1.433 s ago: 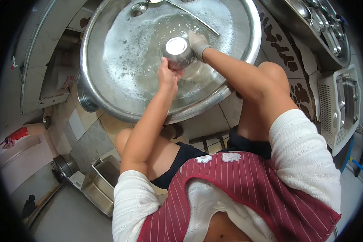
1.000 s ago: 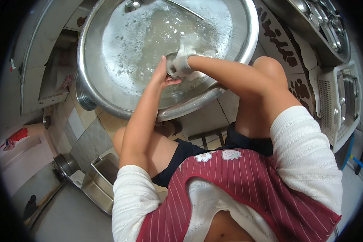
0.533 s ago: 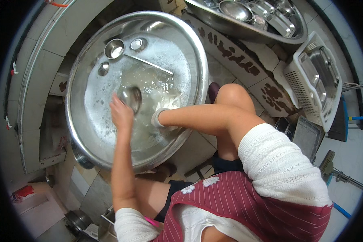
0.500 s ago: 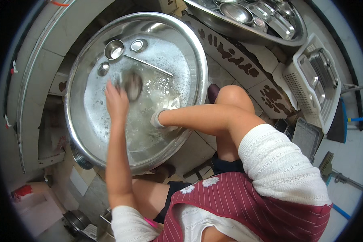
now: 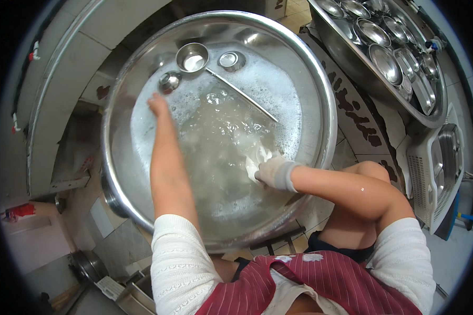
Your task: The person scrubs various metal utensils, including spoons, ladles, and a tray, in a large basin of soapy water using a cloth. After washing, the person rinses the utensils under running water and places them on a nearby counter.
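Note:
A large round metal basin [image 5: 320, 173] holds cloudy, foamy water. My bare left hand [image 5: 158, 105] is over the foam on the left, its fingers loosely stretched and partly blurred. Just beyond the fingertips is a small metal bowl [image 5: 170, 82]; I cannot tell whether they touch. My right hand [image 5: 276, 173], in a pale glove with a grey cuff, is closed on a wet white cloth [image 5: 254, 161] at the water's surface. A long-handled metal ladle [image 5: 242, 93] with a deep cup floats farther back, beside a small metal cup [image 5: 231, 61].
A second metal tub [image 5: 320, 29] at the far right holds several metal bowls and trays. Below it, a white plastic basket [image 5: 423, 173] contains metal trays. A tiled, brown-patterned ledge [image 5: 357, 113] runs between basin and tub. Dark pots [image 5: 89, 273] stand at lower left.
The view has shifted. A blurred metal bowl beside my left hand no longer shows. That hand is now by the small bowl, which has turned. My right hand has risen from the water with the cloth.

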